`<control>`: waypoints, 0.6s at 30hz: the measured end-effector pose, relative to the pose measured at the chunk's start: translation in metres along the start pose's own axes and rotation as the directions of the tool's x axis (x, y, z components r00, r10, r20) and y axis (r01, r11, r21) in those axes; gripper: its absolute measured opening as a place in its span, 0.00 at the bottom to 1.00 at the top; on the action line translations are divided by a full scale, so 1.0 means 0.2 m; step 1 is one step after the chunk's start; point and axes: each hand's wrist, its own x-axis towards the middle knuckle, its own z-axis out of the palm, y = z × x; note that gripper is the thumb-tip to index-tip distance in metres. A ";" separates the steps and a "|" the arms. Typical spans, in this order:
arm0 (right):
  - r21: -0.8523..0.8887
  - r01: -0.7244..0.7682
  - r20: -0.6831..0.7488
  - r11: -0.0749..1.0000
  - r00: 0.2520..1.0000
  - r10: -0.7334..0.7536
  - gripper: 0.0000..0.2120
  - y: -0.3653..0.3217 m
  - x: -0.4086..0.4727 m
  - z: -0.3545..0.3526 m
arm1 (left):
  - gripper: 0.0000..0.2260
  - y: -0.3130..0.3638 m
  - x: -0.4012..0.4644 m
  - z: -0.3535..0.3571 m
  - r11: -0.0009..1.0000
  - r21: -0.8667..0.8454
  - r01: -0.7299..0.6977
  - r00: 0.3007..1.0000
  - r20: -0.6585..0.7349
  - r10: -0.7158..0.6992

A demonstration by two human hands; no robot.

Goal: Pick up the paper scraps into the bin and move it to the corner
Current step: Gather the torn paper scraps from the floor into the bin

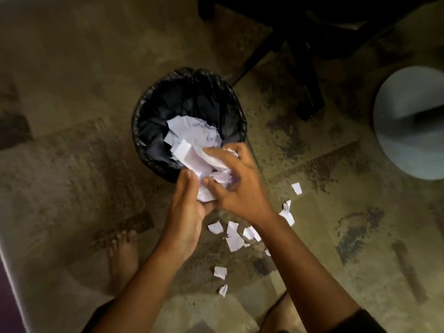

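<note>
A round bin (144, 111) lined with a black bag stands on the carpet, with white paper scraps (192, 131) lying inside it. A bunch of white paper scraps (192, 157) is held between both hands at the bin's near rim. My left hand (185, 210) cups them from below and my right hand (235, 181) presses on them from above. Several more torn scraps (234, 239) lie on the carpet just behind my hands, below and beside my right forearm.
A black office chair base (300, 56) stands at the upper right, close behind the bin. A pale round base (408, 121) sits at the right edge. My bare foot (122, 255) rests on the patterned carpet at the lower left.
</note>
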 end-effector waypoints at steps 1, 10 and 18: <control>-0.005 0.007 -0.008 1.000 1.000 -0.007 0.25 -0.02 0.07 0.00 | 0.24 0.06 0.03 -0.01 1.000 0.003 -0.011 1.000 0.000 0.011; -0.052 -0.023 0.023 0.998 0.999 0.025 0.35 -0.02 0.38 0.09 | 0.29 0.36 0.27 -0.14 0.981 -0.169 0.091 0.995 -0.035 -0.099; -0.023 -0.078 -0.046 0.997 0.996 0.077 0.31 0.11 0.24 0.13 | 0.38 0.22 0.27 -0.30 0.990 -0.069 0.124 0.977 -0.164 -0.133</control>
